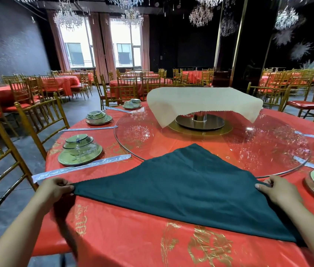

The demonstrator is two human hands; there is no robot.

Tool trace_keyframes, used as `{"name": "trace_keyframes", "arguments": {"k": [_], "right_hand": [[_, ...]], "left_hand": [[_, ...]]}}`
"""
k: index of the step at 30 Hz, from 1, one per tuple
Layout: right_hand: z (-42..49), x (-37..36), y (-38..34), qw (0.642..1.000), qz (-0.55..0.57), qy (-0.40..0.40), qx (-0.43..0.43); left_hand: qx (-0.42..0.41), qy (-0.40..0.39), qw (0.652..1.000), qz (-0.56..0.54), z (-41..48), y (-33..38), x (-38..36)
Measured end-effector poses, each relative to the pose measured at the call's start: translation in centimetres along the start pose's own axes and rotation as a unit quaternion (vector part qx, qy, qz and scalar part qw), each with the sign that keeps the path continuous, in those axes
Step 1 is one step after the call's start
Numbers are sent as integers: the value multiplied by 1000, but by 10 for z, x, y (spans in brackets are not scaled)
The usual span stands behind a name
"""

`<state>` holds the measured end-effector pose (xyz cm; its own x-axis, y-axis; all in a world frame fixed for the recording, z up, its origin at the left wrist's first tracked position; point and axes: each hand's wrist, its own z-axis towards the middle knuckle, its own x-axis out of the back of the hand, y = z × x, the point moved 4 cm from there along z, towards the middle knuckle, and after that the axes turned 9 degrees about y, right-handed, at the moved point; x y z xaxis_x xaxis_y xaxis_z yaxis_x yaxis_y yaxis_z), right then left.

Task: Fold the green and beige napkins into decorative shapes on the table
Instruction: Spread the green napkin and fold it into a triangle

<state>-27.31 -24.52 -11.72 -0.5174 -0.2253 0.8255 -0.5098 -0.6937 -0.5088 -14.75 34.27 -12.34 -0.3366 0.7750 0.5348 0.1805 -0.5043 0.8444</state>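
Head view, near field: two bare forearms reach in from the lower corners onto a round table [133,237] covered by a red cloth with gold printed motifs. The left hand [56,189] pinches the left corner of the green napkin [187,193], fingers curled over the cloth. The right hand [275,189] pinches the napkin's right-hand edge in the same manner. The green napkin lies flat on the tablecloth between the hands, drawn out as a broad triangle. Its near edge runs from the left hand down to the right and passes under the right forearm. Its far tip overlaps the rim of the glass turntable [268,151].

Middle field: on the left, a place setting [80,151] of green plate, stacked bowls and clear glassware sits just beside a wrapped chopstick packet [81,167]. Similar settings follow the table edge on both sides. At the centre of the turntable a metal column stands on a dark round base. The beige napkin [200,101] is draped over the top of this stand, with one corner hanging towards the glass; what lies beneath it is hidden.

Far field: gold chairs [42,120] with red seats surround further red-clothed tables. Two bright windows [98,41] with pink curtains and several crystal chandeliers [200,15] close the hall.
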Motion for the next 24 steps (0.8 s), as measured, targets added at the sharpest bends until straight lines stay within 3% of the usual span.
{"name": "trace_keyframes", "arguments": {"k": [2, 4, 7, 11, 18, 24], "right_hand": [[-15, 7, -19, 981, -150, 81, 89], [-33, 4, -48, 966, -116, 112, 200], [-75, -16, -96, 949, 23, -39, 311], [-123, -45, -134, 905, 42, -152, 395], [-126, -52, -136, 904, 70, -214, 362], [-115, -42, -131, 912, 167, -257, 271]], "left_hand": [[35, -32, 997, -67, -9, 6, -1], [65, -57, 986, -140, -15, 12, 1], [91, -84, 970, -209, -18, 18, 7], [111, -116, 944, -289, -14, 24, 11], [80, -158, 888, -423, -23, 81, 5], [-4, -254, 896, -365, -42, 183, -47]]}}
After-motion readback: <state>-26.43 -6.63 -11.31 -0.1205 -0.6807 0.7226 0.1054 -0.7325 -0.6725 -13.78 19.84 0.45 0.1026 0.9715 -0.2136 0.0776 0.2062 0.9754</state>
